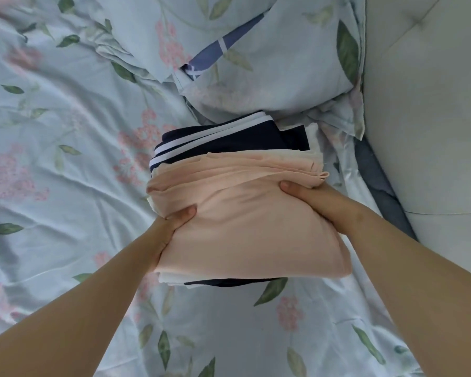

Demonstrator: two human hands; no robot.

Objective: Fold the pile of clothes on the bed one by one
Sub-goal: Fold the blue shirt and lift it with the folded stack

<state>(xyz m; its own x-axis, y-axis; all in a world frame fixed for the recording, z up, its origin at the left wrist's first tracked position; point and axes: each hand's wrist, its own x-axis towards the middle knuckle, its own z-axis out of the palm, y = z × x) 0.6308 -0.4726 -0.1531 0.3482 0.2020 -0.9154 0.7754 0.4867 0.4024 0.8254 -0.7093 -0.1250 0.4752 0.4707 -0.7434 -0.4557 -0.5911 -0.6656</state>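
**Soft stack held from both sides at the head of the bed**

A folded pink garment (245,229) tops a small stack of clothes on the floral bed sheet (65,131), just in front of a matching pillow (269,77) and beside a padded headboard (424,104). Under it lie a navy garment with white stripes (223,142) and a white piece (172,278), whose edge peeps out at the near side.

The left hand (172,227) clasps the pink garment's left edge and the right hand (313,198) its right edge. Each thumb is pressed flat on the top layer. The fingers curl round the side and out of sight, so it cannot be told whether they reach under the pink piece alone or under the whole stack.

The cloth looks thin, light and limp. It dents under the thumbs and its far folds lie in loose ripples. Such fabric has no stiffness of its own, so a grip at one corner would probably let the folds slide open. The safer hold is the one shown: both sides at once, near the middle of each edge, thumbs above and fingers below. The layers look smooth enough to slip over one another, and the stack's edges already sit unevenly. Level, gentle handling should suit it, and nothing here appears fragile or heavy.
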